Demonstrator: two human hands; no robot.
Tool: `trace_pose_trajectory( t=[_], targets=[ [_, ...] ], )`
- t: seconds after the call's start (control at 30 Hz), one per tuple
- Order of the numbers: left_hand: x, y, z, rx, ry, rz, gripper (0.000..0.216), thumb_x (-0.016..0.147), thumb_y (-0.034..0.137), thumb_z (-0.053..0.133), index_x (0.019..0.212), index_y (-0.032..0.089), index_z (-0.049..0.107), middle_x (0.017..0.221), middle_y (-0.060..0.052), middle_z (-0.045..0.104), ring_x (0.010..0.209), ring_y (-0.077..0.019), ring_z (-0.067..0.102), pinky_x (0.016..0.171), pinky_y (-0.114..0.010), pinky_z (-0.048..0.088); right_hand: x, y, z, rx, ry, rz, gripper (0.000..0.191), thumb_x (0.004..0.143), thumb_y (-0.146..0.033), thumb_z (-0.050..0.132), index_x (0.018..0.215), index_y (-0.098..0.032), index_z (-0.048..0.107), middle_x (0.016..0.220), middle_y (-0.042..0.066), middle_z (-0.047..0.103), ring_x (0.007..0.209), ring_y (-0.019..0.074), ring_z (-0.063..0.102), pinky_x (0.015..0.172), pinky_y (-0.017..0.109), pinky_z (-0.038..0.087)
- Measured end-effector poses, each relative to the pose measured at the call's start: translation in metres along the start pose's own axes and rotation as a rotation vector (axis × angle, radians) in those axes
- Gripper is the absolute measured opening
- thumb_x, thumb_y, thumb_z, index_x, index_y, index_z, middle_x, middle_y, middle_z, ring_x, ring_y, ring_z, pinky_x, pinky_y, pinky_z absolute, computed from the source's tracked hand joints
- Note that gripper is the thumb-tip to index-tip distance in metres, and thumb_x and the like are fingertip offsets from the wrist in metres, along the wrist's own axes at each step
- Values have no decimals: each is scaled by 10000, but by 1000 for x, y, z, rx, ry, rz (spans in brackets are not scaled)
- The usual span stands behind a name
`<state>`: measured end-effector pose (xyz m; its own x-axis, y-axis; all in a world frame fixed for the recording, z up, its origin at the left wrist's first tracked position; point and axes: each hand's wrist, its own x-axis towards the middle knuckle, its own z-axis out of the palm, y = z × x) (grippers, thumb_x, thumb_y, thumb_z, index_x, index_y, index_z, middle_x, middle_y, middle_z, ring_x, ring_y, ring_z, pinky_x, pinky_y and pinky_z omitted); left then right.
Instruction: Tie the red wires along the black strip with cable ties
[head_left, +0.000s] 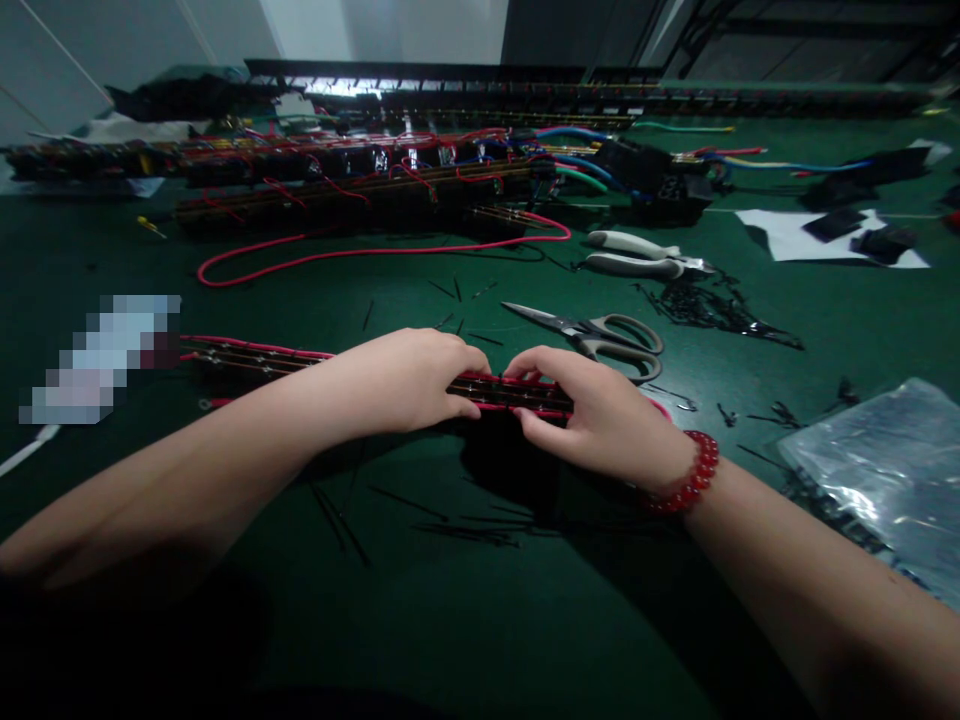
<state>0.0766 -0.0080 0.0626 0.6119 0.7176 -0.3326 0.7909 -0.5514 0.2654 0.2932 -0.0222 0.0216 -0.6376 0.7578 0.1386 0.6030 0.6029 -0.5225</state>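
Observation:
A long dark bar-shaped assembly (247, 362) with red wires along its edges lies across the green table. My left hand (420, 380) grips it near the middle, thumb on the near side and fingers over the far side. Just to the right, my right hand (592, 410) pinches the same assembly in a like way, a red bead bracelet (705, 470) at its wrist. A dark tie crosses the assembly in the small gap between both hands. Behind my right hand rests a pair of scissors (581, 330). Black cable ties (469, 530) are strewn on the near side.
Grey-handled pliers (645, 258) lie beyond the scissors, beside a heap of black clippings (720, 310). More wired assemblies (360, 170) span the back, with a looped red cable (375, 250) before them. A clear plastic bag (892, 470) sits at right, a blurred-out device (105, 355) at left.

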Motion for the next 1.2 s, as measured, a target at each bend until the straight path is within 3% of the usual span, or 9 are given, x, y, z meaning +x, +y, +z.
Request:
trace_pose_trajectory(
  t=[0.23,0.73,0.93,1.2],
  targets=[
    [2,-1,1,-27,-3,16,362,885,407,560,1193,257,675,1116,-51,724,1019,-231,663,832,-296,472,0,0,-1,63,-14,41,255,793,-237,630,1047,-214,612,1044,58,709,920,219,660,730,320,517],
    [0,6,4,-2,114,-66,306,838,397,540,1044,275,730,947,-39,760,907,-243,693,755,-303,496,0,0,1,17,7,-10,221,803,-244,609,1021,-210,607,979,72,687,889,229,628,744,351,501],
    [-1,8,4,8,138,-71,270,842,352,542,994,263,746,904,-36,761,873,-223,694,764,-278,502,1,-6,-2,-4,122,-115,163,807,-245,641,964,-206,626,984,92,674,929,249,606,829,401,488],
    [-1,8,6,-10,175,-67,272,853,367,537,982,259,750,900,-36,762,885,-215,691,775,-263,504,-1,-8,1,1,143,-139,87,856,-168,575,835,-217,644,849,66,703,829,225,611,762,374,487]
  ],
)
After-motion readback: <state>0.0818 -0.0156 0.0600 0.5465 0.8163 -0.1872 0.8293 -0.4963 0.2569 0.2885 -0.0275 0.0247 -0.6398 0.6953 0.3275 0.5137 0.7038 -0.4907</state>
